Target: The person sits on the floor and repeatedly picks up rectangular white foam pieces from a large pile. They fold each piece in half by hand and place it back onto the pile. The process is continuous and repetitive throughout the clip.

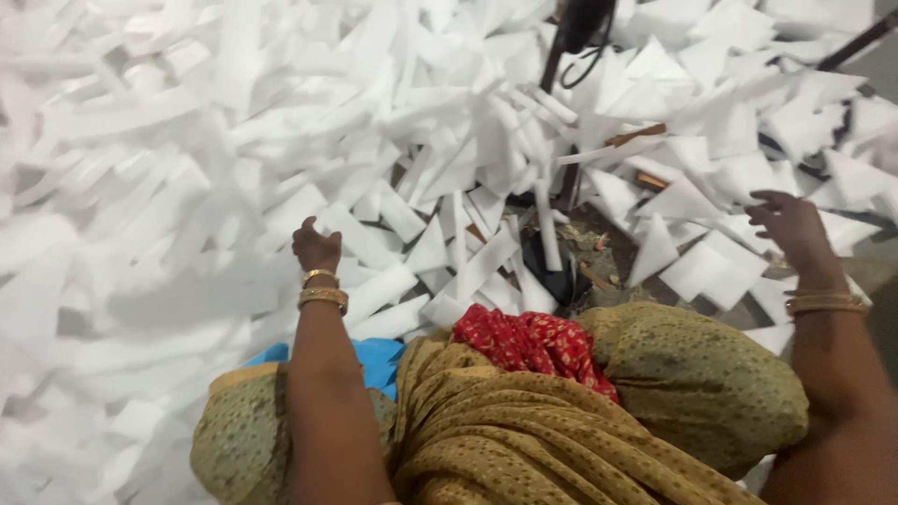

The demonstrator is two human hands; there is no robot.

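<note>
White foam strips (393, 281) lie in a deep heap that covers nearly the whole floor ahead, long narrow pieces on the left and broader triangular offcuts (692, 266) toward the right. The left hand (316, 248) rests on the heap with its fingers curled in; it seems closed on the end of a strip, though the grip itself is hidden behind the knuckles. Gold bangles (323, 295) sit at that wrist. The right hand (790, 224) hovers just above the triangular offcuts, fingers spread apart and holding nothing, with another bangle (828, 303) on its wrist. Between the two arms, an olive patterned garment (561, 421) covers the person's knees, with a red printed cloth (533, 341) lying on top and a blue fabric (369, 360) beside the left arm. A dark cable (580, 33) hangs at the top, over a bare patch of floor (599, 252).
</note>
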